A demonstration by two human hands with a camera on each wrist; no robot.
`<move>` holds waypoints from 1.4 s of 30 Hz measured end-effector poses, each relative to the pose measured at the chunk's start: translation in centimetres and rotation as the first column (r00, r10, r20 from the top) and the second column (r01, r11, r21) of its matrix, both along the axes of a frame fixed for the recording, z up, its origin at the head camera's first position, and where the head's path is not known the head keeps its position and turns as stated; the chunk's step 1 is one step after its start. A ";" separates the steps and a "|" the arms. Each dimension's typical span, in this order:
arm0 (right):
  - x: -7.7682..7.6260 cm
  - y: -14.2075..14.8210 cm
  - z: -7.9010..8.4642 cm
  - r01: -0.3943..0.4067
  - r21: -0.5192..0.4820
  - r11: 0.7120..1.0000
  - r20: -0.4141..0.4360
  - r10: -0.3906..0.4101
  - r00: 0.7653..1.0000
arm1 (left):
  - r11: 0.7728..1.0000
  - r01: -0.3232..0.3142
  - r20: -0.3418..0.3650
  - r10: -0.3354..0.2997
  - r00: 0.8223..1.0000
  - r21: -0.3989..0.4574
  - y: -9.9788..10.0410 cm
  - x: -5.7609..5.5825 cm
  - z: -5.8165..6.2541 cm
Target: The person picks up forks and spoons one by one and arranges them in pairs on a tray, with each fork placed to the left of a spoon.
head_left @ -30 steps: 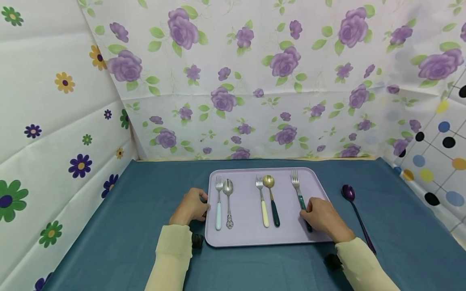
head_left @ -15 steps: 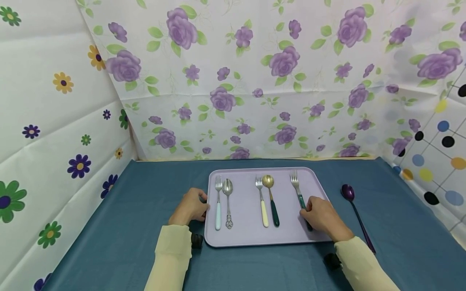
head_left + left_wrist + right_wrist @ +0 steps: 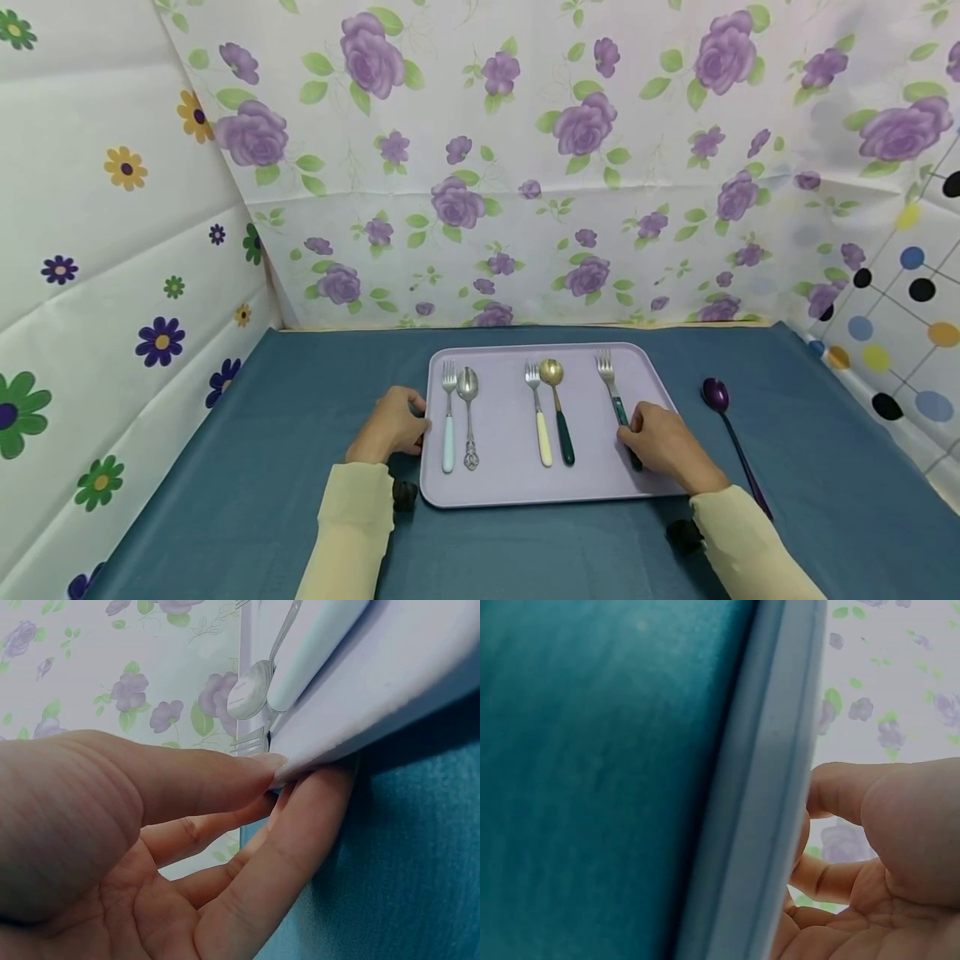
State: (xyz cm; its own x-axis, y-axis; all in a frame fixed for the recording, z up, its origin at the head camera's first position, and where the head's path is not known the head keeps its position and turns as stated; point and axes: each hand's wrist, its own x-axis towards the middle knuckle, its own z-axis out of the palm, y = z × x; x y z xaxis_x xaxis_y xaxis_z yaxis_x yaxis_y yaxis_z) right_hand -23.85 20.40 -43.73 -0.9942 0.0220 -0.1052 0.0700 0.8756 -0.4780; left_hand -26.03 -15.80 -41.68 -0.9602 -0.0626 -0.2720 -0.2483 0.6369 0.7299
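Note:
My left hand (image 3: 390, 425) pinches the left rim of a pale lilac tray (image 3: 510, 487); the left wrist view shows the thumb on top and fingers under the edge. Over the tray's right part, my right hand (image 3: 663, 442) holds a fork (image 3: 611, 387) by its dark green handle, the tines pointing away. The tray's side hides those fingertips in the right wrist view. Near my left hand lie a fork with a pale mint handle (image 3: 448, 442) and a silver spoon (image 3: 468, 408). Mid-tray are a cream-handled fork (image 3: 542, 425) and a gold spoon with a green handle (image 3: 558, 400).
A dark purple spoon (image 3: 723, 408) lies on the blue tablecloth (image 3: 225, 508), right of the tray and close to my right forearm. A flower-printed cloth wall (image 3: 480, 200) rises behind the table, with printed sheets at both sides.

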 end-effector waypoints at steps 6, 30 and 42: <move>-0.1 0.1 -0.1 0.001 -0.016 1.000 -0.003 -0.002 1.000 | 1.000 0.001 0.003 -0.001 1.000 -0.003 0.0 0.0 -0.1; -0.4 0.2 0.0 -0.012 -0.015 1.000 0.022 0.013 1.000 | 1.000 0.006 -0.008 -0.006 1.000 -0.024 0.1 0.0 -0.1; -0.7 0.2 -0.1 -0.020 0.007 1.000 0.020 0.020 1.000 | 0.999 0.013 -0.006 -0.013 1.000 -0.029 0.0 0.1 0.0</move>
